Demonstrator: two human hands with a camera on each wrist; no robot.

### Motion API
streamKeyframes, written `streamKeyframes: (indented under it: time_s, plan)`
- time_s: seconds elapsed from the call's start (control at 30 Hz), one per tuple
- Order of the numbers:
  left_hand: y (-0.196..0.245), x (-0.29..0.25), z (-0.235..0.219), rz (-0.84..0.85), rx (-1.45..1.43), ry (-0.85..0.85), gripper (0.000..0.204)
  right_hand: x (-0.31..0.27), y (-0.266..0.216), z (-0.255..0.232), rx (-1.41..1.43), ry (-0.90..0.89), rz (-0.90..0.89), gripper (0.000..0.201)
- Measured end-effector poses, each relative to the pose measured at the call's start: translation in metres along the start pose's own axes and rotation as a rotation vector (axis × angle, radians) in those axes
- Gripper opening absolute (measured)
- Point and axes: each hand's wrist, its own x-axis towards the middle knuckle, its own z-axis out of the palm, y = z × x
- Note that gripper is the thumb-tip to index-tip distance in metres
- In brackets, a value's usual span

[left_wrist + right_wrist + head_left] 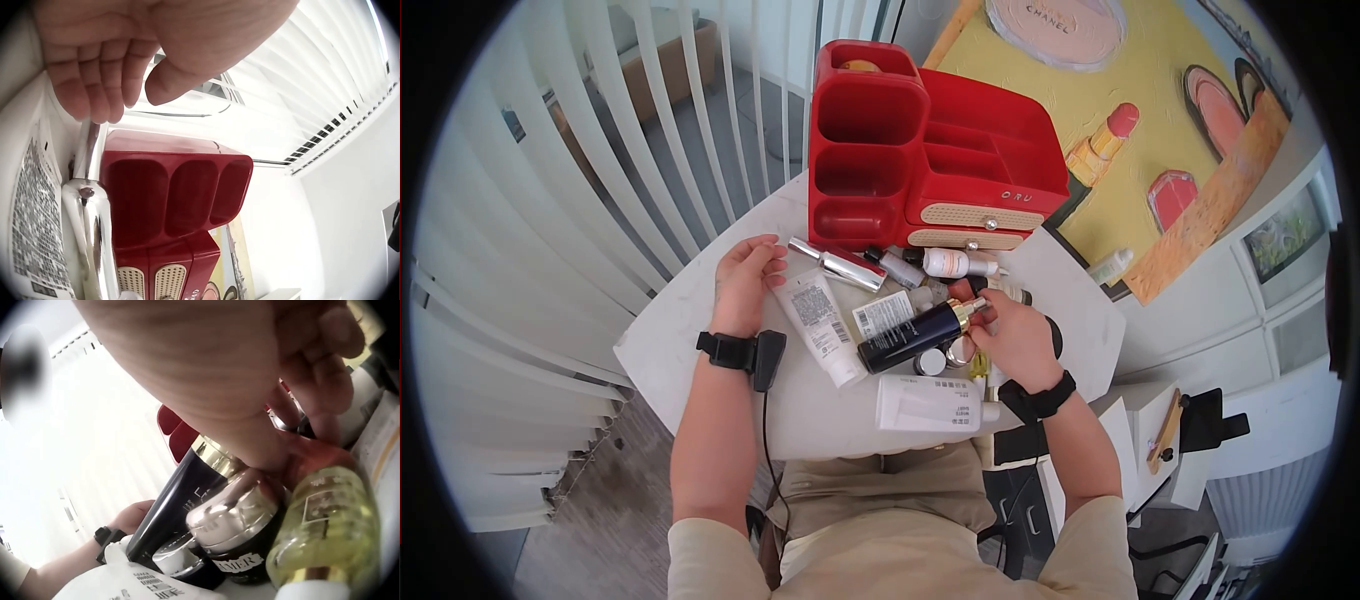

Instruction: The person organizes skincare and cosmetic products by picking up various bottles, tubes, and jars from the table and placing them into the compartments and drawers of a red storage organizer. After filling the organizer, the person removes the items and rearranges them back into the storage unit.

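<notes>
My left hand point(745, 280) is beside the silver bottle point(837, 264). In the left wrist view its fingertips point(98, 112) reach that bottle's end, thumb apart. A white tube point(817, 325) with printed text lies just below. The right hand point(1018, 340) pinches the gold-collared top of a dark blue pump bottle point(915, 335), which lies slanted over other things. In the right wrist view the thumb hides part of that top. Close under this hand are a jar with a shiny lid point(234, 515), a yellow-green bottle point(325, 528) and a reddish item point(322, 456).
A red organizer point(867, 190) with compartments and two drawers stands at the table's back. Several small bottles, including a white one point(945, 263), cluster before it. A white bottle point(928, 402) lies along the front edge. White blinds hang left; a painted canvas point(1040, 90) stands behind.
</notes>
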Motion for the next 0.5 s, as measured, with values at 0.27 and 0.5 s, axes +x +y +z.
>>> streamKeyframes:
  time_s: [0.27, 0.5]
  plan:
    - [0.003, -0.003, 0.003, 0.002, 0.006, 0.011, 0.022, 0.006, 0.003, 0.001, 0.188, -0.069, 0.087, 0.055]
    - [0.005, -0.005, 0.004, -0.011, 0.031, 0.011, 0.023, 0.002, 0.023, 0.005, 0.407, 0.194, 0.116, 0.039]
